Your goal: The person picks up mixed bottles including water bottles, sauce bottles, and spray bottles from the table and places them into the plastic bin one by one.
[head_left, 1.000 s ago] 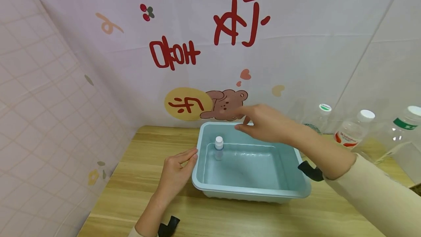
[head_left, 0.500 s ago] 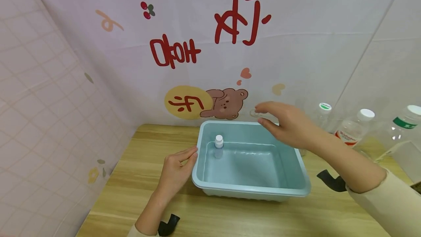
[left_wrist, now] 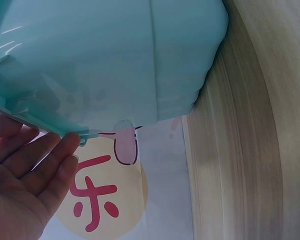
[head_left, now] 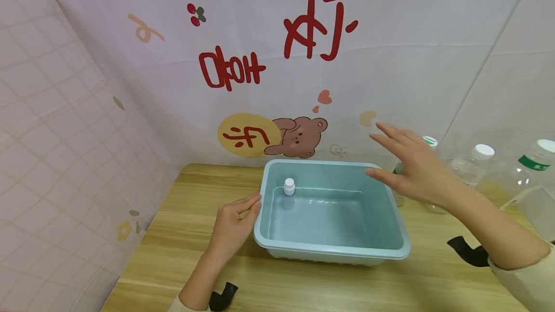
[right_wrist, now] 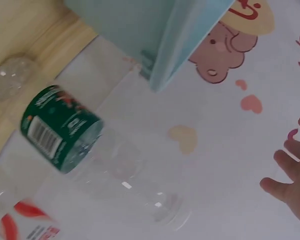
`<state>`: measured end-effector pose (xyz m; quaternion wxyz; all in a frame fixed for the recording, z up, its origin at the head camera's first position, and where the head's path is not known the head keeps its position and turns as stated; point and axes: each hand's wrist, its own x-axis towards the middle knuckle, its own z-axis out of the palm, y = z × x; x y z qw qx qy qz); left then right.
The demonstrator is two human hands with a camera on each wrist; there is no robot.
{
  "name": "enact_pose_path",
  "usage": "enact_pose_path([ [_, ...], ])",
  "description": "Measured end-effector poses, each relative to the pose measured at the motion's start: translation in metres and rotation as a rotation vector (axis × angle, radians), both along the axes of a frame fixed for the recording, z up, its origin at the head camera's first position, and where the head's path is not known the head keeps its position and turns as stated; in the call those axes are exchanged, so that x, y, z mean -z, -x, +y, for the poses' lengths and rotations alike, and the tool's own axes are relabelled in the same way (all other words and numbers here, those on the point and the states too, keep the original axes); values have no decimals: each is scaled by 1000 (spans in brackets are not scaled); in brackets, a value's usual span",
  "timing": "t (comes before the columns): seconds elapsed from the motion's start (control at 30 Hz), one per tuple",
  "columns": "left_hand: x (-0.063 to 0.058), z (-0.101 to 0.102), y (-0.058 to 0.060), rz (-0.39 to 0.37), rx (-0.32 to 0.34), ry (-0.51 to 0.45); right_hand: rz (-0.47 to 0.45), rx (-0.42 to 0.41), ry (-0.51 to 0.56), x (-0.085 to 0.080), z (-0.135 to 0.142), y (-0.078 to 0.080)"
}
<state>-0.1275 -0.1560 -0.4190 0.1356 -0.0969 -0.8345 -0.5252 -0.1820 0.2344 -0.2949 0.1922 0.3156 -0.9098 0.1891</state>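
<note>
A pale blue-green plastic basin (head_left: 329,250) stands on the wooden table. My left hand (head_left: 235,223) pinches its left rim; in the left wrist view the fingers (left_wrist: 42,162) lie under the rim's edge. Inside the basin, a small white-capped bottle (head_left: 288,191) stands upright near the left wall. Over the back right corner of the basin, my right hand (head_left: 412,165) is held up with fingers spread, holding nothing. Nearest to it is a clear bottle with a green label (right_wrist: 60,127), partly hidden behind the hand in the head view.
Two more clear bottles stand to the right, one with a red-and-white label (right_wrist: 27,222) and one with a green neck band (head_left: 531,165). A white box-like object (head_left: 531,211) sits at the right edge. Behind is a printed wall cloth (head_left: 390,76).
My right hand has moved from above the basin's back rim to the right, toward the bottles, and its fingers have spread. The left hand, basin and small bottle have stayed put.
</note>
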Motion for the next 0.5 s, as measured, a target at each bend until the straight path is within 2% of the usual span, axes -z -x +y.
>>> enact_pose_path([
  [0.17,-1,1,-1,7,0,1,17,66,-16,9,20,2],
  [0.5,-1,2,-2,16,-3,-5,-77,234,-30,10,43,5],
])
